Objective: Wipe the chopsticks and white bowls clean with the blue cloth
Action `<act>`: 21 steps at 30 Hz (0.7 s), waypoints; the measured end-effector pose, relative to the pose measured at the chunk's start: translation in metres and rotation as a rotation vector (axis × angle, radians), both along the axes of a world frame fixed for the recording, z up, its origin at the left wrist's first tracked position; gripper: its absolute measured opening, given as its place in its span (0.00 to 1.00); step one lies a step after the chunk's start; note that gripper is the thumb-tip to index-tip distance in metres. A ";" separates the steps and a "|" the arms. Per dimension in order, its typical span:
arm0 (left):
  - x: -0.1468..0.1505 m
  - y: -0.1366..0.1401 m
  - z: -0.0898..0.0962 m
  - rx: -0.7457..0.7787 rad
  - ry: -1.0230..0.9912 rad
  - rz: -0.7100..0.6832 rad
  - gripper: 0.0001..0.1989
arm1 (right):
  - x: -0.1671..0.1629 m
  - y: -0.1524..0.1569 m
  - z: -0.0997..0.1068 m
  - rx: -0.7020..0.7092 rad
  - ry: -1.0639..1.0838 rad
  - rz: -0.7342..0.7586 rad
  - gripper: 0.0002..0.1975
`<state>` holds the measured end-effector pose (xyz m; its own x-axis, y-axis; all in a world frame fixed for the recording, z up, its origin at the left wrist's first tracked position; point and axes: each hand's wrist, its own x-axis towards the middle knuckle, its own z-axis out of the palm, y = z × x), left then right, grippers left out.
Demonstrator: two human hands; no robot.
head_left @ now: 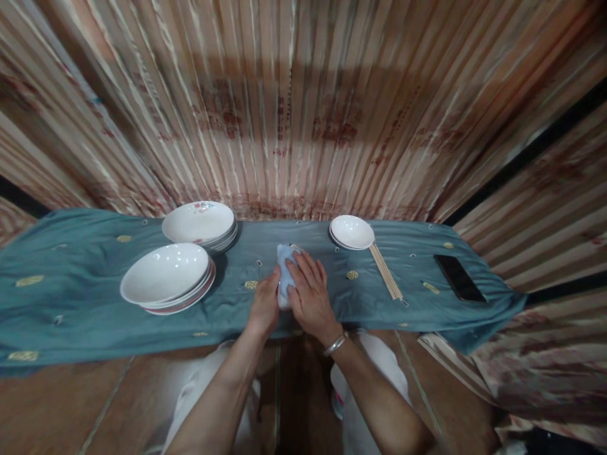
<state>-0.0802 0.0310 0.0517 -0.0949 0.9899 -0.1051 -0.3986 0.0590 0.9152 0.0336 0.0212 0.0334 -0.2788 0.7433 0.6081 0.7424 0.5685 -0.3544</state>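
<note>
A small light-blue folded cloth [286, 278] is between my hands at the middle of the table's front half. My left hand [265, 303] grips its left side, thumb on the near face and the other fingers mostly hidden. Across its right side lies my right hand [310, 297], fingers stretched out over the cloth and a silver bangle on the wrist. What is under the right palm cannot be seen.
A blue-green tablecloth [265, 234] covers the narrow table. Stacked white bowls [165, 275] and stacked plates [199, 221] stand left. Right are small dishes [351, 232], several chopsticks [385, 272] and a black phone [459, 278]. A patterned curtain [294, 126] hangs behind.
</note>
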 end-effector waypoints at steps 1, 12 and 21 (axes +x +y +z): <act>0.001 -0.001 0.000 0.010 0.007 -0.012 0.11 | 0.002 0.001 0.001 -0.018 0.032 0.015 0.24; 0.005 -0.011 0.008 -0.107 -0.076 -0.253 0.20 | 0.042 0.027 0.007 -0.552 0.704 0.097 0.19; -0.008 -0.001 0.016 -0.167 -0.333 -0.089 0.13 | 0.051 0.035 -0.008 -0.639 1.075 0.088 0.18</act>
